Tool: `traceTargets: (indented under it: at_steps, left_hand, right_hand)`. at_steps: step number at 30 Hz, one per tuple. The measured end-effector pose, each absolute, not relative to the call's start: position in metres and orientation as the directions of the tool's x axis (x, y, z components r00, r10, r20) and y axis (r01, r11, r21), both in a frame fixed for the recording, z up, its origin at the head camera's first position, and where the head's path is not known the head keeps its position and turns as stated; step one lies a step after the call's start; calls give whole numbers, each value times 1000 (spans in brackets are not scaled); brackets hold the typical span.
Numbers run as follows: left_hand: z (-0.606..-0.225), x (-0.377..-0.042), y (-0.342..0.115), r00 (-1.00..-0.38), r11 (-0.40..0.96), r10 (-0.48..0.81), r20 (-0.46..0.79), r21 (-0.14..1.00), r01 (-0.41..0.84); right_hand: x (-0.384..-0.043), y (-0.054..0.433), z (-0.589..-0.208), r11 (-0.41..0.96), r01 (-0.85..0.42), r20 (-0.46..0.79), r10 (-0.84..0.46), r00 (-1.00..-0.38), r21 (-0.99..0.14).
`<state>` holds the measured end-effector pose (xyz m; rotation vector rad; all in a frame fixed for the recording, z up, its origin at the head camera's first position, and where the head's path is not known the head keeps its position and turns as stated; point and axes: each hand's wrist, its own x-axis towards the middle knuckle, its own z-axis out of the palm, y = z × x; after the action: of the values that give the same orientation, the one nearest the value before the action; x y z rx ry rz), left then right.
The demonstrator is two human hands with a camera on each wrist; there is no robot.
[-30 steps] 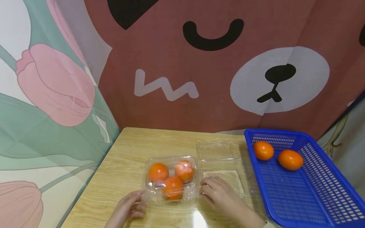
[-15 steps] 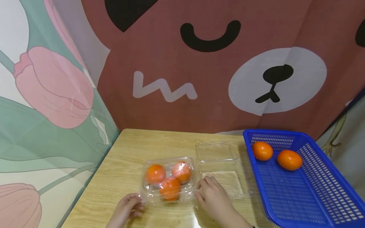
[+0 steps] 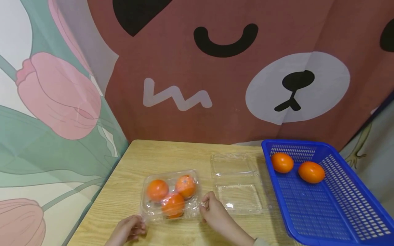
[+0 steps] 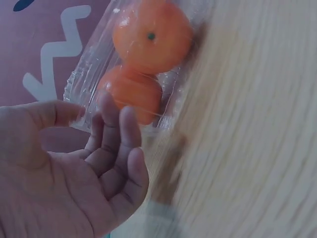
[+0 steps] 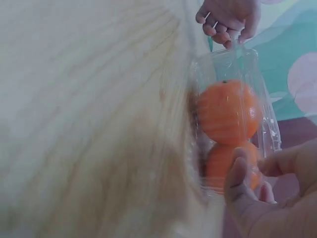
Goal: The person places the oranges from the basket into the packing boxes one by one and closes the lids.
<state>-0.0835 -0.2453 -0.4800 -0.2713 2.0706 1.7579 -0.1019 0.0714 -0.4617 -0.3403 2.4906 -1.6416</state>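
Note:
A clear plastic clamshell box (image 3: pixel 152 210) with three round orange fruits (image 3: pixel 173 205) inside stands at the table's middle left, its lid down over them. At the box's near left corner, my left hand (image 3: pixel 126 229) pinches the edge between thumb and fingers. My right hand (image 3: pixel 214 212) grips the right side near the front corner, thumb and fingertips at the rim. The left wrist view shows a green stem spot on one fruit (image 4: pixel 153 35) through the plastic. From the right wrist, two fruits (image 5: pixel 228 111) show behind the clear wall, with the left hand (image 5: pixel 233 20) at the far end.
Right of the box lies a second clear clamshell (image 3: pixel 237 196), unfolded on the wooden table (image 3: pixel 172 147). A blue plastic basket (image 3: pixel 281 208) holding two orange fruits (image 3: pixel 311 172) stands at the right. Printed cloth (image 3: pixel 172 126) hangs behind the table.
Both hands have shifted the filled box leftward across the table, away from the unfolded clamshell. The gap between the two boxes has widened, and the head view has shifted slightly.

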Motion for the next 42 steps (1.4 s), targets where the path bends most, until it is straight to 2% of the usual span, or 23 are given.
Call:
traceTargets:
  at_steps: [4,7,15,22,25,28,32,36,42]
  left_hand:
    - [-480,-82,-245,-900,166,132,-415,905,-393]
    - [-480,-82,-243,-903,144,109,-415,906,-399]
    - [-482,-84,-241,-911,127,48,-410,907,-401]
    - [-486,-86,-230,-904,99,-139,-404,903,-419]
    - [-488,-85,-229,-898,68,-165,-407,904,-422]
    - [-487,-83,-232,-891,19,-105,-442,895,-446]
    - [-487,-78,-236,-875,-12,83,-477,878,-479]
    - [-491,-76,-231,-875,29,221,-431,900,-435]
    - [-495,-73,-205,-874,36,318,-368,926,-377]
  right_hand:
    - [-103,69,-469,171,7,-51,-252,-966,-985]
    - [-104,68,-470,110,42,-68,-243,-968,-993]
    - [-107,66,-469,84,62,-80,-228,-970,-995]
    - [-108,63,-471,78,72,-87,-214,-973,-994]
    - [-107,65,-470,91,52,-71,-222,-972,-994]
    - [-106,68,-467,143,23,-56,-229,-972,-989]
    - [-101,74,-460,274,-27,-44,-250,-967,-961]
    - [-95,84,-451,363,-77,-30,-280,-959,-929]
    - [-90,102,-443,387,-96,-24,-294,-955,-917]
